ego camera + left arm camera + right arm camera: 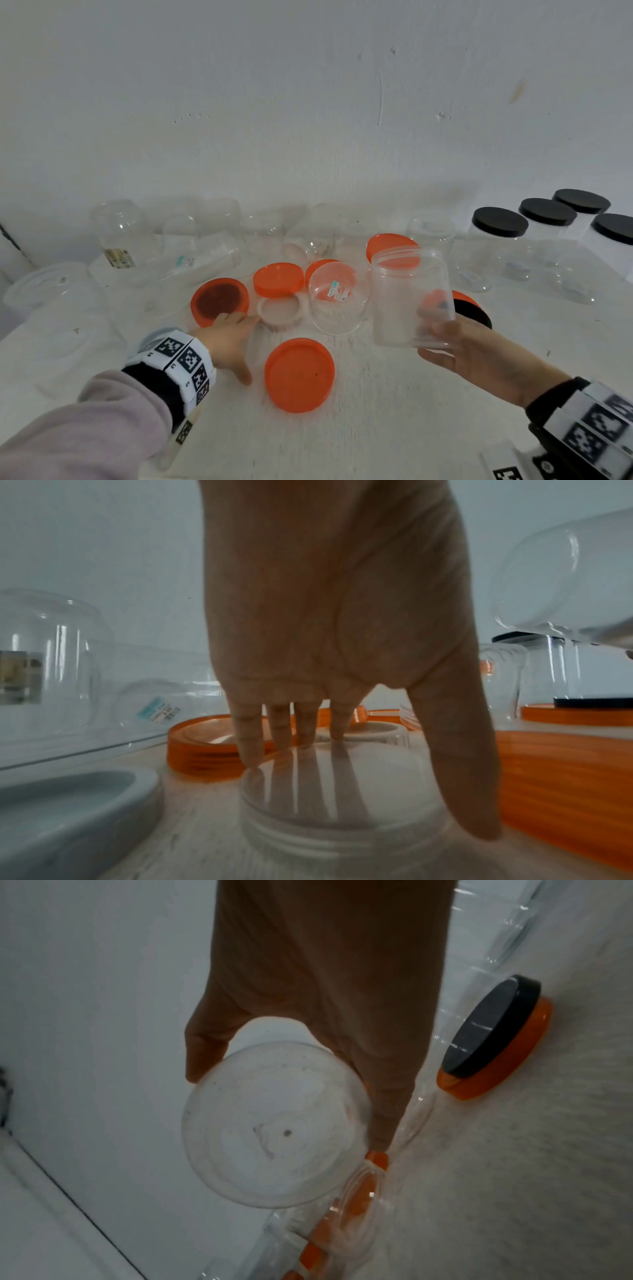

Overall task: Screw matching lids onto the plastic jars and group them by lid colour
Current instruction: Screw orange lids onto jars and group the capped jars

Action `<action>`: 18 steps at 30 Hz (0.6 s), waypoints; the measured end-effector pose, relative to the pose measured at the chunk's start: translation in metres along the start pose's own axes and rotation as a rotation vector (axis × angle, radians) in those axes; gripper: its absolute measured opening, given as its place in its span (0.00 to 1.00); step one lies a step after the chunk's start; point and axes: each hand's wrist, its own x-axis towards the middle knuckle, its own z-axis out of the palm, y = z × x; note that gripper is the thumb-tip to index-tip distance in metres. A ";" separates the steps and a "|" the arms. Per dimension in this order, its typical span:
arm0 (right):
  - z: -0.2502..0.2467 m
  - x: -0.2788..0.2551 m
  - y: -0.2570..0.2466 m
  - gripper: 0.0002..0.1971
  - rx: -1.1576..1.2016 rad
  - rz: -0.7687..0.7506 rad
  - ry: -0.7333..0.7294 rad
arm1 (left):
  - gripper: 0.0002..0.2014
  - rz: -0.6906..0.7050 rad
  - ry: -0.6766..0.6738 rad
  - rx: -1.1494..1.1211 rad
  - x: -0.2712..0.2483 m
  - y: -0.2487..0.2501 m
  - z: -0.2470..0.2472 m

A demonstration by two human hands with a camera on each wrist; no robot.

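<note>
My right hand holds a clear, lidless plastic jar upright above the table; the right wrist view shows its round base between thumb and fingers. My left hand reaches flat over a clear threaded lid on the table, with straight fingers at its far rim and the thumb beside its right edge. A large orange lid lies just right of that hand. More orange lids and an upturned one lie beyond it.
Several clear lidless jars stand or lie along the back wall. A clear jar and a whitish lid sit mid-table. A black lid rests on an orange one. Black-lidded jars stand grouped at the back right.
</note>
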 end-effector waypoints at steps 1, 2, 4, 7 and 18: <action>0.001 0.000 0.000 0.34 -0.076 0.013 -0.030 | 0.58 0.004 0.011 0.006 -0.001 0.000 0.001; 0.003 -0.001 -0.002 0.30 -0.136 0.027 -0.059 | 0.57 0.009 0.026 0.012 -0.002 0.000 0.002; 0.005 0.000 -0.001 0.26 -0.254 0.053 -0.087 | 0.55 0.010 0.048 0.021 -0.004 -0.001 0.001; 0.001 0.004 0.008 0.47 -0.425 0.100 0.030 | 0.53 -0.015 0.061 -0.001 -0.010 -0.001 -0.004; -0.001 0.014 0.018 0.56 -0.615 0.175 0.090 | 0.60 0.200 0.266 -0.394 -0.030 0.010 -0.037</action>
